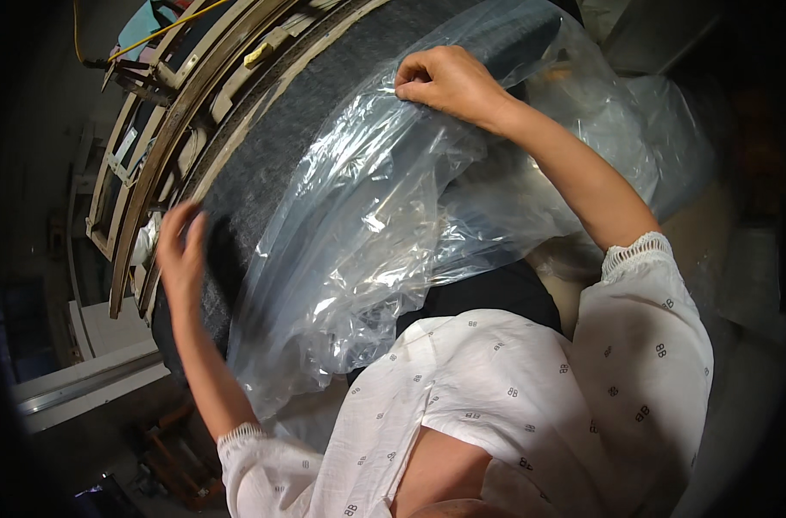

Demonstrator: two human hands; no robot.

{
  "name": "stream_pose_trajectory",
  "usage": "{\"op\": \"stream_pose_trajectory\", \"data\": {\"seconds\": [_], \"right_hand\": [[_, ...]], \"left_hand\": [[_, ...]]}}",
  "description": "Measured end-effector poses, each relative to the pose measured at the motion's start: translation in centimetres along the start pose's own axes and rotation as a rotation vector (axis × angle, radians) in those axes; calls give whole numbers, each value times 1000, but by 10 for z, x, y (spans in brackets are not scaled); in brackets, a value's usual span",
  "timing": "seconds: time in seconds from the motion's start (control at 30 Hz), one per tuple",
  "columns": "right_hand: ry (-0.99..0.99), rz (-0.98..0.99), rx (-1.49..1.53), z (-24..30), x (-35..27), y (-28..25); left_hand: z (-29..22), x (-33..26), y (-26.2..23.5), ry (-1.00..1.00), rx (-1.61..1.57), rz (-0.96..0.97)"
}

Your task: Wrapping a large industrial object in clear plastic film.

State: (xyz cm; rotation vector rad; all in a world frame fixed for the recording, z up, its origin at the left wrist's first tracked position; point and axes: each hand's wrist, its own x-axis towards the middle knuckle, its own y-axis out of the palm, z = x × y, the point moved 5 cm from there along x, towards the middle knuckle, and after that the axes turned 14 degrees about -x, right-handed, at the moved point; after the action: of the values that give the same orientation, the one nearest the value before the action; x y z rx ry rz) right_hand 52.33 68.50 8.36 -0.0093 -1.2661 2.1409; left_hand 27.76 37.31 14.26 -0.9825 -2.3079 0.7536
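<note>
One big roll of dark grey felt (263, 147) fills a dim workshop, with one clear plastic bag (384, 224) draped over it. The right hand (449, 82) pinches the bag on top; the left hand (181, 255), fingers spread, presses the roll's left side beside one wooden frame (164, 129).

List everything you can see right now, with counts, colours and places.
Large roll of dark grey felt-like fabric: one, centre.
Clear crinkled plastic sheet: one, draped over the roll's right side.
Curved beige metal machine frame: one, left of the roll.
Yellow cable: one, top left.
White patterned blouse with lace cuffs: one, lower right.
Left hand: open, flat against the roll's left end.
Right hand: fingers curled, gripping the plastic sheet at the top.
</note>
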Motion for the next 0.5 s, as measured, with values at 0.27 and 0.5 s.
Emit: {"op": "stream_pose_trajectory", "data": {"seconds": [0.27,0.5], "right_hand": [[19,-13,219,2,-28,-11],[146,-147,362,-10,-45,-23]], "left_hand": [[-130,76,202,317,-155,295],[-132,81,224,-44,-707,307]]}}
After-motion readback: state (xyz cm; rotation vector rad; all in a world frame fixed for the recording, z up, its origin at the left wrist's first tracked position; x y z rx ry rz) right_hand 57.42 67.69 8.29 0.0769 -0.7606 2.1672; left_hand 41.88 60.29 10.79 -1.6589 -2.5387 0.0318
